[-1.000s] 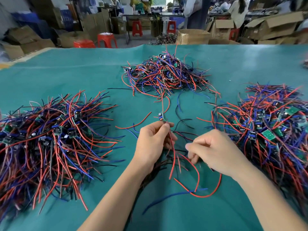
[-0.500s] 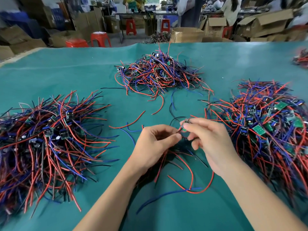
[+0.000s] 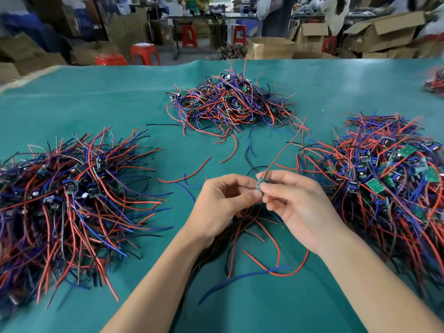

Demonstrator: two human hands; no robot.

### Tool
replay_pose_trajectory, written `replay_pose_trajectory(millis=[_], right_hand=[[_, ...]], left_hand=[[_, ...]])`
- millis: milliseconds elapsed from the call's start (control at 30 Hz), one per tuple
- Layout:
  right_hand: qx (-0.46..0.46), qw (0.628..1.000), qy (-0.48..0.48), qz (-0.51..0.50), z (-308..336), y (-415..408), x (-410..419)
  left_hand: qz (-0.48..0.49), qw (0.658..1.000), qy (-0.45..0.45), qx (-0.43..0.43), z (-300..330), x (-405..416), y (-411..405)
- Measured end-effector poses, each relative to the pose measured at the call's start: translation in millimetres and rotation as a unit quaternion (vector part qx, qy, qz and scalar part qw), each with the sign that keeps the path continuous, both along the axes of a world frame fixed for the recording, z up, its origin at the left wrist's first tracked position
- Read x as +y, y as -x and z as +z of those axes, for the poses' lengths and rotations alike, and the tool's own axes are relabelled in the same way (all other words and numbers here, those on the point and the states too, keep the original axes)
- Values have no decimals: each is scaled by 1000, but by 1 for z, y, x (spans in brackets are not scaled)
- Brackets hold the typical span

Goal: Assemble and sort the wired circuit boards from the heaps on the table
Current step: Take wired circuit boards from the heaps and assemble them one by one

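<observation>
A small green circuit board (image 3: 261,182) is pinched between the fingertips of my left hand (image 3: 223,203) and my right hand (image 3: 302,207), above the middle of the teal table (image 3: 96,104). A thin red wire (image 3: 286,145) rises from the board toward the upper right. Other red, black and blue wires hang below my hands onto the cloth. Three heaps of wired boards lie around: a left heap (image 3: 72,193), a far middle heap (image 3: 230,102) and a right heap (image 3: 389,183).
Loose red and blue wires (image 3: 262,270) lie on the cloth near my forearms. Another small bundle (image 3: 436,82) sits at the far right edge. Beyond the table stand cardboard boxes (image 3: 269,48), red stools (image 3: 144,52) and people at other benches.
My right hand rose from the loose wires to meet my left hand. Both now pinch the small board together, and a red wire sticks up to the right.
</observation>
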State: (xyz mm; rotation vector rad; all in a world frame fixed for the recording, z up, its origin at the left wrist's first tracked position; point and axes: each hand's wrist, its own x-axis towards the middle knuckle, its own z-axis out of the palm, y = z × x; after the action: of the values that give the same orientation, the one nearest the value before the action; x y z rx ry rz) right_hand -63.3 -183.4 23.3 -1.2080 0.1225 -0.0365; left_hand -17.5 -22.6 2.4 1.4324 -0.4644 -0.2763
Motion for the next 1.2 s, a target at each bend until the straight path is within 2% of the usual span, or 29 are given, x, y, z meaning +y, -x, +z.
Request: replay_pose_trajectory(millis=[100, 267, 333, 433, 567, 767, 933, 1000, 1100, 1167, 1200], right_hand=[[3, 1000, 13, -19, 1, 0, 0], [-29, 981, 143, -126, -4, -2, -6], [-59, 962, 204, -171, -4, -3, -11], [-81, 932, 238, -261, -4, -6, -24], [-122, 870, 317, -358, -2, -7, -42], [-147, 834, 240, -475, 11, -5, -72], [-155, 788, 240, -545, 11, -3, -75], [-150, 808, 285, -493, 4, -4, -54], [-90, 891, 333, -294, -4, -3, -16], [-61, 929, 314, -184, -7, -1, 2], [-65, 941, 290, -160, -8, -1, 7]], left_hand=[[-5, 1000, -5, 0, 1, 0, 1], [-11, 999, -50, -9, 5, 0, 2], [-20, 998, -65, -9, 6, 0, 3], [-35, 997, -75, -11, 8, 1, 3], [-44, 995, -93, -7, 11, 0, 4], [-19, 997, -78, -3, 9, 2, 4], [28, 999, -41, 21, 7, 0, 1], [39, 999, -15, 32, 5, -2, 0], [40, 999, 4, 34, 4, -2, 0], [34, 999, -11, 28, 3, -2, -1], [27, 999, -21, 24, 3, -1, -1]])
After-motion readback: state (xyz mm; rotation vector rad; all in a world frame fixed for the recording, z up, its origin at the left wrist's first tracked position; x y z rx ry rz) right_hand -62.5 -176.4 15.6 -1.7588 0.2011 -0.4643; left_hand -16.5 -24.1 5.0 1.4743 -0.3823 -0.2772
